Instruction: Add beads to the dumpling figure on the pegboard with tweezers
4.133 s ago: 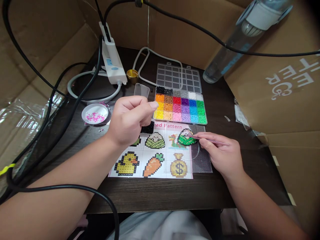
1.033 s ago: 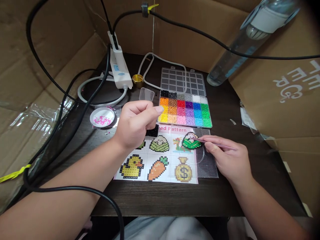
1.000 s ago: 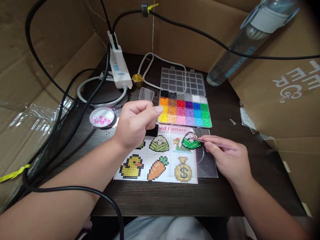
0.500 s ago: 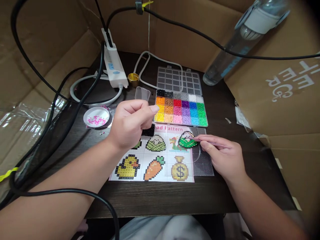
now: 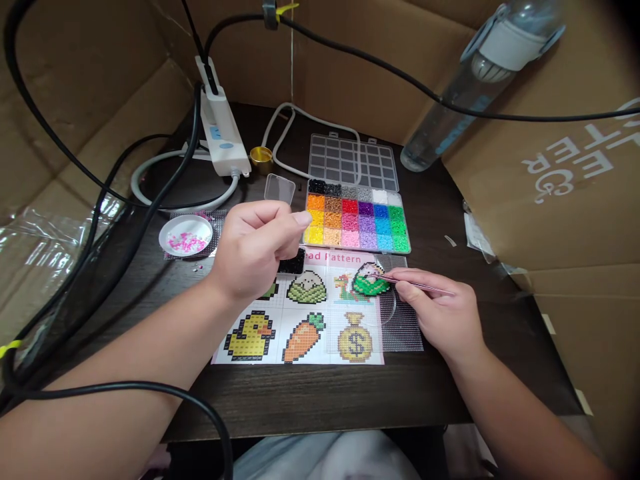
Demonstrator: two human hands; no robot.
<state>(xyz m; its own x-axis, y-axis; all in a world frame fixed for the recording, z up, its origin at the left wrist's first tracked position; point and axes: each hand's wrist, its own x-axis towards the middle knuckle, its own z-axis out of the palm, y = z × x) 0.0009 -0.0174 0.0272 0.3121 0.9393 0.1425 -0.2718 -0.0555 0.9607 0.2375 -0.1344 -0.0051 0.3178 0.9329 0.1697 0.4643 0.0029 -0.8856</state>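
My right hand (image 5: 443, 310) pinches a pair of tweezers (image 5: 425, 287), whose tips rest at a bead design (image 5: 371, 283) of green, white and black beads. The design sits on a clear pegboard (image 5: 403, 327) that overlaps the printed pattern sheet (image 5: 305, 310). My left hand (image 5: 260, 250) is a closed fist held above the sheet's left part; whatever its fingers may grip is hidden. Just below it, a small container of black beads (image 5: 293, 262) shows in part. On the sheet are a duck, a carrot and a money bag.
Behind the sheet stands a sorted bead box (image 5: 357, 217) with its lid open. To the left are a white dish (image 5: 185, 235) of pink and white beads, a gold cup (image 5: 261, 159) and a power strip (image 5: 225, 140). A bottle (image 5: 475, 87) leans at back right; black cables (image 5: 170, 180) cross the left side.
The whole view has shifted slightly, so everything appears a little further left. Both hands keep nearly the same pose, and the tweezer tips stay at the bead design.
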